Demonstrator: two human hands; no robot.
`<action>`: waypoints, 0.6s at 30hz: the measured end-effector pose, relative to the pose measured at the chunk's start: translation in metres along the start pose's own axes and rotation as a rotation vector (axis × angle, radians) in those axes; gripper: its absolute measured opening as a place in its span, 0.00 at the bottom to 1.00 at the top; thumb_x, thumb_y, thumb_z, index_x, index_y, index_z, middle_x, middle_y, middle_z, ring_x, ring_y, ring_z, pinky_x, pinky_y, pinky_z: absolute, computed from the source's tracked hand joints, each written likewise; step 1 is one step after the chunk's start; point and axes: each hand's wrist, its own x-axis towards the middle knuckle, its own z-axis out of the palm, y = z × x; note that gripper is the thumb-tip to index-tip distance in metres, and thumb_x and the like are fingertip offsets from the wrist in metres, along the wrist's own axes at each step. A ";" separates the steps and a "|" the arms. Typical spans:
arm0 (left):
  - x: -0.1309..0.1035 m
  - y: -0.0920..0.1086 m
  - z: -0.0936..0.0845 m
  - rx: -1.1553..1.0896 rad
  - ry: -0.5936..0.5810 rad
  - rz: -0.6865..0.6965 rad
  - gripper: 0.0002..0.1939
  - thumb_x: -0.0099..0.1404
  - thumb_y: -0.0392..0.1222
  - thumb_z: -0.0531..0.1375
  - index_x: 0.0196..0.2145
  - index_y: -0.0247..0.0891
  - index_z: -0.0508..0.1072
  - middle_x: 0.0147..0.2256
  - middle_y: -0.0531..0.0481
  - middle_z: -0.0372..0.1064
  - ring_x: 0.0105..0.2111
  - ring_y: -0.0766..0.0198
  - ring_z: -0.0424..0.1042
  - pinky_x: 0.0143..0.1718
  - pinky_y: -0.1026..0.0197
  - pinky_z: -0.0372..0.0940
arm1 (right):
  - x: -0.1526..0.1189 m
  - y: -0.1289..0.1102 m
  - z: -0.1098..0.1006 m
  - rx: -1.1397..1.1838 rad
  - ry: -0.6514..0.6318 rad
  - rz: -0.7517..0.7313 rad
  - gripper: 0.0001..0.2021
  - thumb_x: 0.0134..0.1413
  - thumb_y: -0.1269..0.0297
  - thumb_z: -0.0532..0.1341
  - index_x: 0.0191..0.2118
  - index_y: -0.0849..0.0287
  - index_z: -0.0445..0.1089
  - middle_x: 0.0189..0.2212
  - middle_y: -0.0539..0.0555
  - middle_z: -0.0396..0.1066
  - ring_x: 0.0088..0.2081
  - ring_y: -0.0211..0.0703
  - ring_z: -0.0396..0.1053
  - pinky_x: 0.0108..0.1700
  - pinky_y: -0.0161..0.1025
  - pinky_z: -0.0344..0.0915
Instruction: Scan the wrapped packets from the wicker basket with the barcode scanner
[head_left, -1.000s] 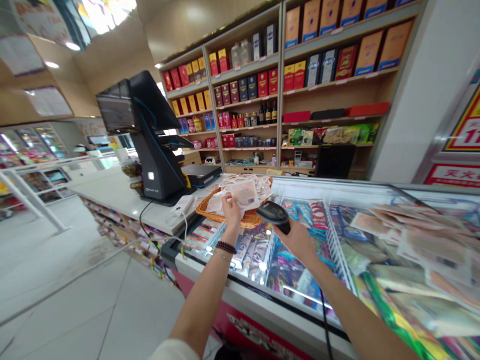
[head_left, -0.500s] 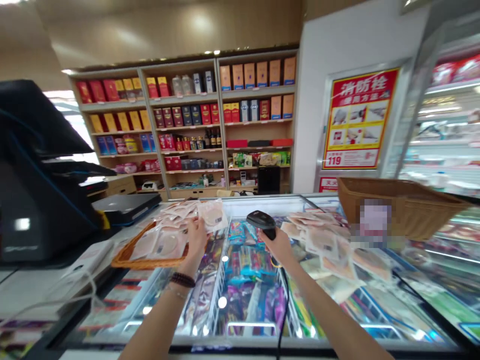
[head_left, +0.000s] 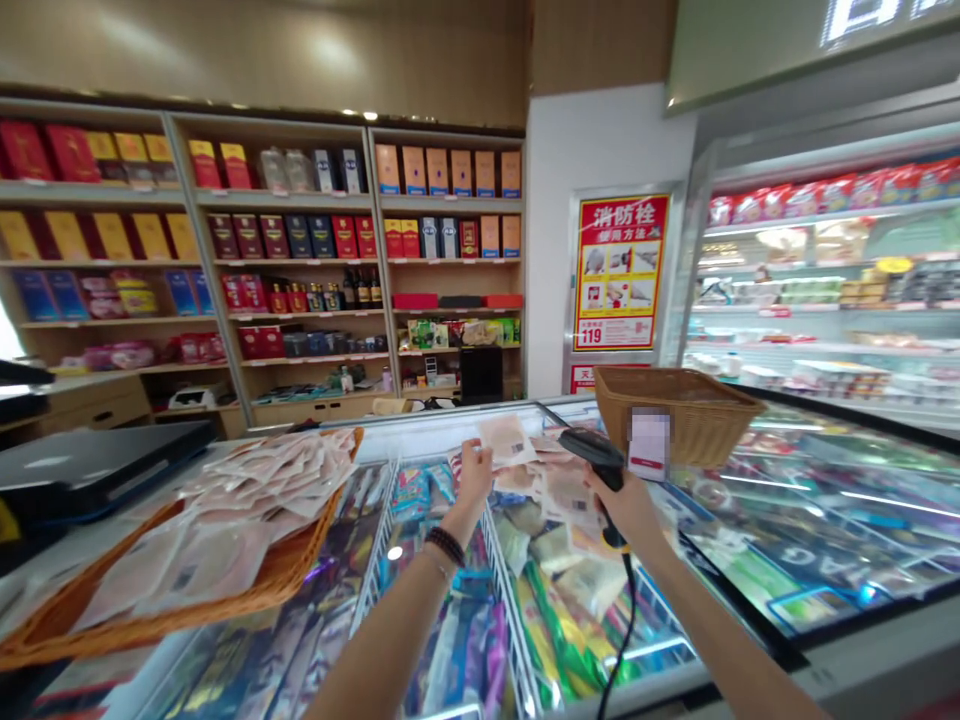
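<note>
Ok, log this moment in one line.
left hand: holds flat packet | right hand: holds barcode scanner | orange basket: packets inside

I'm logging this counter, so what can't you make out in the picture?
Head view: print on the packet in the left hand, too small.
Head view: part of the scanner, behind the right hand.
Head view: text of the card on the brown basket, pixelated.
Head view: one end of the orange tray, cut by the left edge.

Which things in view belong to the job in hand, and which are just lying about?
Likely in the job: scanner in right hand; flat packet in left hand; packets in orange wicker tray; loose packet pile.

Likely just around: deep brown basket; wall poster; shelved boxes.
</note>
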 end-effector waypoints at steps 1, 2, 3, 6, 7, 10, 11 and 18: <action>-0.001 -0.004 0.013 -0.028 -0.053 -0.009 0.15 0.69 0.43 0.62 0.51 0.40 0.65 0.36 0.47 0.75 0.35 0.62 0.79 0.41 0.54 0.77 | 0.000 0.006 -0.006 -0.011 0.015 0.015 0.20 0.45 0.40 0.61 0.24 0.54 0.68 0.12 0.52 0.67 0.15 0.44 0.65 0.22 0.40 0.62; -0.003 -0.008 0.023 -0.040 -0.120 -0.013 0.15 0.69 0.42 0.62 0.51 0.39 0.66 0.37 0.46 0.75 0.36 0.61 0.79 0.43 0.53 0.77 | 0.000 0.011 -0.010 -0.023 0.028 0.026 0.21 0.45 0.40 0.61 0.24 0.54 0.68 0.12 0.52 0.67 0.15 0.44 0.66 0.22 0.40 0.62; -0.005 -0.011 0.032 -0.023 -0.202 -0.002 0.13 0.69 0.40 0.61 0.51 0.38 0.69 0.38 0.45 0.76 0.38 0.60 0.79 0.45 0.52 0.76 | -0.001 0.016 -0.013 -0.035 0.040 0.034 0.21 0.45 0.39 0.61 0.24 0.54 0.68 0.12 0.52 0.67 0.16 0.44 0.66 0.23 0.41 0.62; -0.012 -0.016 0.043 0.274 -0.430 0.152 0.09 0.67 0.34 0.59 0.44 0.36 0.75 0.40 0.42 0.77 0.45 0.56 0.77 0.51 0.51 0.73 | -0.003 0.025 -0.019 -0.051 0.063 0.046 0.22 0.45 0.37 0.60 0.24 0.53 0.68 0.12 0.51 0.67 0.16 0.45 0.66 0.24 0.41 0.62; -0.015 -0.017 0.042 0.418 -0.453 0.221 0.09 0.66 0.32 0.59 0.42 0.36 0.77 0.41 0.42 0.77 0.47 0.55 0.76 0.53 0.50 0.72 | -0.004 0.026 -0.019 -0.055 0.065 0.046 0.23 0.45 0.36 0.60 0.24 0.53 0.68 0.12 0.51 0.67 0.16 0.45 0.66 0.24 0.41 0.62; -0.022 -0.017 0.027 0.768 -0.412 0.397 0.12 0.64 0.28 0.58 0.39 0.36 0.79 0.45 0.41 0.76 0.50 0.54 0.74 0.56 0.50 0.69 | -0.007 0.023 -0.015 -0.068 0.046 0.049 0.22 0.45 0.37 0.60 0.24 0.53 0.67 0.13 0.52 0.67 0.16 0.45 0.66 0.24 0.41 0.62; -0.024 -0.016 0.019 0.833 -0.399 0.432 0.13 0.64 0.27 0.57 0.39 0.36 0.80 0.45 0.41 0.76 0.50 0.54 0.74 0.56 0.51 0.69 | -0.008 0.021 -0.012 -0.072 0.033 0.057 0.22 0.45 0.37 0.60 0.24 0.53 0.67 0.12 0.52 0.67 0.16 0.45 0.66 0.23 0.41 0.61; -0.034 0.012 -0.070 1.011 -0.325 0.469 0.14 0.69 0.33 0.58 0.47 0.38 0.82 0.46 0.41 0.78 0.49 0.54 0.76 0.56 0.51 0.70 | -0.016 -0.004 0.038 -0.063 -0.125 0.033 0.20 0.47 0.40 0.61 0.22 0.53 0.67 0.11 0.52 0.66 0.16 0.45 0.67 0.21 0.40 0.61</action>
